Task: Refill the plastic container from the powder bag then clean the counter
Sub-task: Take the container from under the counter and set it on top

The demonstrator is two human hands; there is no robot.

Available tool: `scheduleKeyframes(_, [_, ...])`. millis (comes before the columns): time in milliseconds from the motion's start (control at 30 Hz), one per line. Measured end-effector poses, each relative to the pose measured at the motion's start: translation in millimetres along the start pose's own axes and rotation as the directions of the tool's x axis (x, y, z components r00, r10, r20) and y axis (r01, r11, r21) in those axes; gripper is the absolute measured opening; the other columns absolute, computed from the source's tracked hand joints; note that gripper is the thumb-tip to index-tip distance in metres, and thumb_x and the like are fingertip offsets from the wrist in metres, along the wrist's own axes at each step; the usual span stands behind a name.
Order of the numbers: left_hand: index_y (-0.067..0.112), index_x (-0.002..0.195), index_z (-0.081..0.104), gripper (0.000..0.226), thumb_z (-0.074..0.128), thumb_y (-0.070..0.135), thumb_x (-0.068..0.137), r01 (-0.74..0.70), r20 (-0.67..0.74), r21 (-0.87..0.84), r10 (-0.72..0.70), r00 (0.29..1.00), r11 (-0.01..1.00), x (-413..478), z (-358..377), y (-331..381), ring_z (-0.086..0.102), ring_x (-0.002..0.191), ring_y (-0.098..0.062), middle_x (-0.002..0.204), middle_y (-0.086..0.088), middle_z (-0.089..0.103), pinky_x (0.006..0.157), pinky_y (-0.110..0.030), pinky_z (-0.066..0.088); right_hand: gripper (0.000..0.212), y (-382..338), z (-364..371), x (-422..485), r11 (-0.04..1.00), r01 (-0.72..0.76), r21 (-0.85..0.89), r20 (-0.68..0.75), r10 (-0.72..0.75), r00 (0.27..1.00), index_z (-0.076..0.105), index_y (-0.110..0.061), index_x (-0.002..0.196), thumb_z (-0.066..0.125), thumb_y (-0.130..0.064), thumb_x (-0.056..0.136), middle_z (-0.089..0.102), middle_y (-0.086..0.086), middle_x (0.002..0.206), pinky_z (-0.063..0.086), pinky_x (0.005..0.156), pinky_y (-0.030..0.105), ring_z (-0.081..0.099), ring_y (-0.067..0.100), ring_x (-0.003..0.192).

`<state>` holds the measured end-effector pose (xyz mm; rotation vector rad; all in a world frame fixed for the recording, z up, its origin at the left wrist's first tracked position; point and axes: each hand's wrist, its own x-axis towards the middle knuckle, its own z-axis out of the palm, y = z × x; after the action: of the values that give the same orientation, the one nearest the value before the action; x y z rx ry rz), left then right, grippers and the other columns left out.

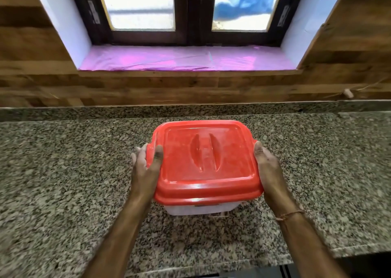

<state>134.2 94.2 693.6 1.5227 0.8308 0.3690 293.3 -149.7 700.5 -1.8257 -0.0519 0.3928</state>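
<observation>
A plastic container (pixel 201 208) with a translucent white body stands in the middle of the speckled granite counter (pixel 63 172). Its red lid (pixel 203 161) is on, with a moulded handle down the centre. My left hand (pixel 146 167) grips the lid's left edge, thumb on top and fingers down the side. On the lid's right edge my right hand (pixel 267 172) does the same, with a thread band at the wrist. Pale powder dusts my left fingers. No powder bag is in view.
A wood-panelled wall (pixel 148 91) rises behind the counter, with a window recess whose sill (pixel 179 58) is covered in pink film. The counter's front edge (pixel 211 265) runs just below my forearms and steps back at the right.
</observation>
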Motion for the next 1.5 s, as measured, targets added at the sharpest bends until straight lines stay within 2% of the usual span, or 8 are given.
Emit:
scheduleKeyframes(133, [0.039,0.16,0.02,0.098,0.064,0.074,0.079,-0.034,-0.001,-0.055,0.034,0.999,0.998,-6,9,11,0.067,0.117,-0.026,0.154,-0.007,0.046,0.085,-0.054,0.062,0.07,-5,5,-1,0.999,0.041,-0.029,-0.062,-0.043,0.997,0.05,-0.026,0.148,0.039,-0.072,0.096,0.073,0.006,0.117,0.067,0.072,0.042,0.078,0.021,0.093])
scheduleKeyframes(300, [0.033,0.162,0.02,0.095,0.069,0.062,0.086,-0.077,-0.029,-0.127,0.074,0.997,0.989,-6,11,8,0.067,0.104,-0.01,0.153,-0.006,0.047,0.077,-0.039,0.064,0.067,-11,4,-8,0.997,0.077,-0.004,-0.056,-0.077,0.995,0.048,-0.025,0.15,0.046,-0.067,0.098,0.071,0.004,0.121,0.064,0.062,0.028,0.077,0.016,0.092])
scheduleKeyframes(467, [0.034,0.162,0.022,0.093,0.071,0.058,0.087,-0.117,-0.04,-0.161,0.112,0.993,0.98,-10,7,20,0.068,0.112,-0.014,0.154,-0.002,0.048,0.075,-0.035,0.064,0.071,-19,-2,-13,0.993,0.111,0.05,-0.018,-0.111,0.994,0.046,-0.028,0.151,0.055,-0.067,0.092,0.068,0.0,0.127,0.066,0.078,0.043,0.076,0.016,0.101])
scheduleKeyframes(700, [0.036,0.161,0.022,0.097,0.069,0.064,0.081,-0.216,-0.068,-0.058,0.212,0.975,0.975,-12,38,63,0.06,0.128,-0.022,0.157,-0.002,0.046,0.101,-0.053,0.055,0.076,-38,-45,8,0.978,0.12,0.168,0.023,-0.126,0.992,0.043,-0.029,0.153,0.075,-0.053,0.088,0.067,0.003,0.132,0.065,0.083,0.051,0.076,0.023,0.106])
scheduleKeyframes(933, [0.036,0.164,0.013,0.089,0.038,0.08,0.09,-0.3,0.089,0.133,0.291,0.953,0.944,-17,158,92,0.041,0.144,-0.014,0.162,0.01,0.032,0.119,-0.04,0.036,0.065,-5,-156,77,0.875,-0.038,0.483,0.068,0.006,0.998,0.052,-0.017,0.146,0.079,-0.022,0.087,0.072,0.014,0.13,0.064,0.083,0.048,0.075,0.034,0.11])
scheduleKeyframes(1067, [0.031,0.165,0.005,0.085,0.019,0.077,0.095,-0.404,0.256,0.533,0.313,0.915,0.744,-18,237,68,-0.007,0.159,-0.017,0.173,-0.002,-0.006,0.127,-0.059,0.005,0.064,46,-230,111,0.833,-0.047,0.551,-0.031,0.077,0.997,0.055,-0.018,0.145,0.079,-0.02,0.086,0.072,0.014,0.128,0.065,0.072,0.039,0.076,0.031,0.107])
scheduleKeyframes(1233, [0.022,0.165,-0.001,0.096,0.023,0.077,0.091,-0.353,0.274,0.811,0.231,0.934,0.467,-24,278,35,-0.025,0.156,-0.02,0.169,-0.003,-0.026,0.124,-0.049,-0.011,0.057,113,-260,145,0.877,-0.086,0.473,-0.089,0.145,0.985,0.057,-0.009,0.141,0.077,-0.012,0.087,0.068,0.025,0.131,0.063,0.062,0.03,0.077,0.017,0.082])
scheduleKeyframes(1500, [0.017,0.165,0.002,0.091,0.039,0.066,0.098,-0.286,0.207,0.86,0.224,0.953,0.422,-30,299,40,-0.02,0.158,-0.02,0.171,-0.003,-0.021,0.126,-0.047,-0.005,0.078,182,-229,159,0.969,-0.183,0.167,-0.051,0.194,0.98,0.057,-0.021,0.136,0.089,-0.033,0.066,0.073,0.009,0.119,0.062,0.091,0.054,0.074,0.03,0.101])
